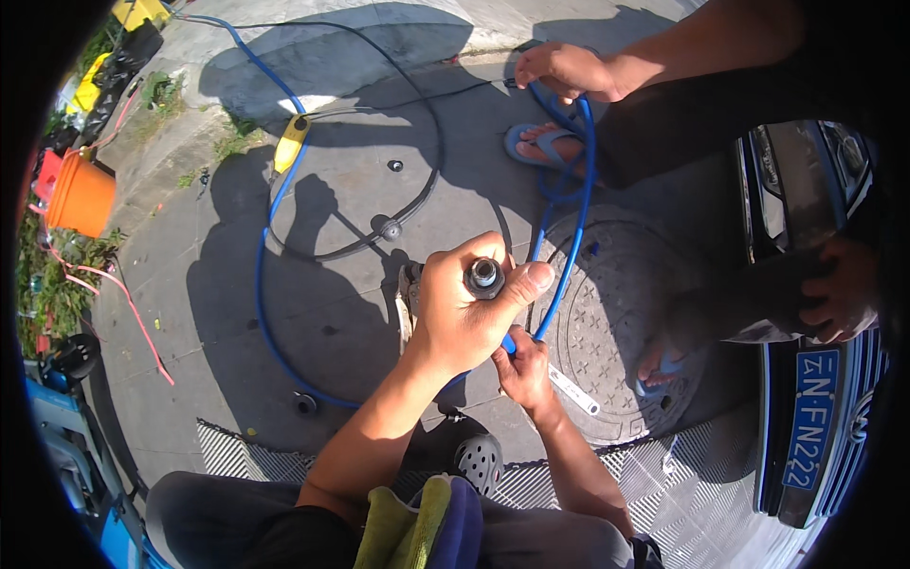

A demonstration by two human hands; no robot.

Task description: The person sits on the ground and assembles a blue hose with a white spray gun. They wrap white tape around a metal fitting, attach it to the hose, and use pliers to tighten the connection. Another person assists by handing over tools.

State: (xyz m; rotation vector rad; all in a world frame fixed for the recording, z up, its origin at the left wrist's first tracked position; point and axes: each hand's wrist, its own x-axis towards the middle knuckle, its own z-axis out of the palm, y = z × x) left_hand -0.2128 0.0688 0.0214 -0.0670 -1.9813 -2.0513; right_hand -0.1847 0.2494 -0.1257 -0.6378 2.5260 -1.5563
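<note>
Gripped upright in my left hand (455, 313) is a dark cylindrical fitting (484, 277) with a hollow, metal-lined end facing up. My thumb lies along its side. Just below and to the right, my right hand (524, 373) is closed around a blue hose (565, 275). From there the hose rises to a co-worker's hand (573, 74) at the upper right. A silver flat tool with a hole in its end, like a wrench (576, 392), lies beside my right hand. Part of another metal tool (406, 308) shows behind my left hand.
A round manhole cover (616, 284) lies right of my hands. At the right edge is a car's front bumper (770, 446), near the co-worker's sandalled feet. A black cable (441, 142) and a yellow tag-like piece (290, 144) lie ahead. An orange bucket (81, 195) stands left.
</note>
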